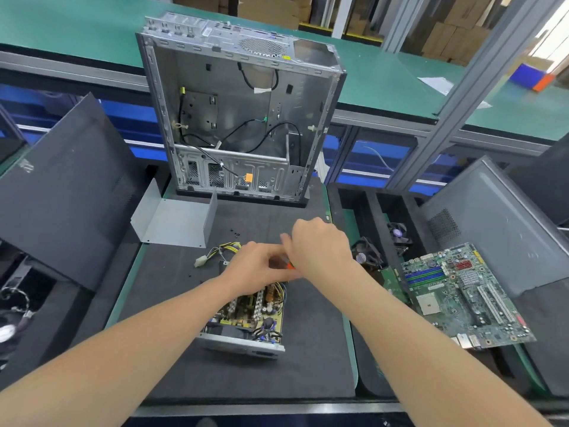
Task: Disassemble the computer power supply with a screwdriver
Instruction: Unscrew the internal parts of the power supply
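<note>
- Orange-handled screwdriver (pixel 290 265) gripped in the right hand (pixel 320 246), over the far end of the opened power supply (pixel 246 318).
- Left hand (pixel 255 266) right beside it, can't tell what its fingers are doing.

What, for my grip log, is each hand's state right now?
Left hand: cannot tell; its fingers are blurred over the power supply.
Right hand: closed, holding the screwdriver.

Left grip (pixel 255 266) and right grip (pixel 320 245) meet close together out front, fingers seemingly curled, backs upward.
</note>
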### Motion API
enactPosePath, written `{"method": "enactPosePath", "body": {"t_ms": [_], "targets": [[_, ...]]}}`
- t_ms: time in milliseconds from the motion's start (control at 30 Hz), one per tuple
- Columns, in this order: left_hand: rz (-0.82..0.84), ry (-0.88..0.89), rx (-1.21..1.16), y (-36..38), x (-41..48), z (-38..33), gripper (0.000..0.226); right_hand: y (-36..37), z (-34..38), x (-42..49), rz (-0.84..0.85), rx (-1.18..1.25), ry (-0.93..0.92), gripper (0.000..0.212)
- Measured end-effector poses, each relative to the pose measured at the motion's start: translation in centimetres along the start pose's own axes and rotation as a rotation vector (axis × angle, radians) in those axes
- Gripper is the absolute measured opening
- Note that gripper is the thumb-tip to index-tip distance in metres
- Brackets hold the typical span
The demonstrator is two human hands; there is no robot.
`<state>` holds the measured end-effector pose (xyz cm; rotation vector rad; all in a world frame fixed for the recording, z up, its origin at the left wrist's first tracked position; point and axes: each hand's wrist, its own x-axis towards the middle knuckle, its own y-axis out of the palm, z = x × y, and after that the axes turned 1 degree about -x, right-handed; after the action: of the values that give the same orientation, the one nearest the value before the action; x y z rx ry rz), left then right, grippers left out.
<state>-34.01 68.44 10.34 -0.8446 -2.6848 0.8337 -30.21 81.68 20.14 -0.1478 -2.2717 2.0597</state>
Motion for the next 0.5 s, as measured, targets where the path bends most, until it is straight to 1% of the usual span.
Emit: {"method": "enactPosePath", "body": {"t_ms": [33,133,167,267,300,367,433,500], "targets": [[-0.001,0.001,-0.014,0.0,0.0,0.0,0.045,-0.2,0.0,0.3,0.025,0.02,-0.017,0.033],[0.008,0.008,-0.018,-0.2,0.0,0.2,0.022,-1.0,-0.3,0.8,0.123,0.066,-0.132,0.012],[0.012,0.009,-0.006,-0.2,0.1,0.2,0.021,-1.4,-0.6,0.8,0.162,0.08,-0.194,0.008],[0.0,-0.01,0.015,-0.2,0.2,0.5,0.031,-2.5,-2.4,1.3,0.277,0.132,-0.446,0.007],[-0.001,-0.012,0.005,-0.2,0.2,0.6,0.031,-2.9,-3.0,1.6,0.311,0.134,-0.539,0.009],[0.01,0.01,-0.02,-0.1,0.1,0.6,0.022,-3.4,-3.7,2.2,0.343,0.099,-0.687,0.017],[0.014,0.033,-0.028,-0.2,0.1,0.6,0.016,-3.4,-3.6,2.3,0.344,0.071,-0.745,0.022],[-0.001,0.028,-0.037,-0.2,0.1,0.5,0.021,-3.4,-3.6,2.1,0.344,0.112,-0.73,0.024]]}}
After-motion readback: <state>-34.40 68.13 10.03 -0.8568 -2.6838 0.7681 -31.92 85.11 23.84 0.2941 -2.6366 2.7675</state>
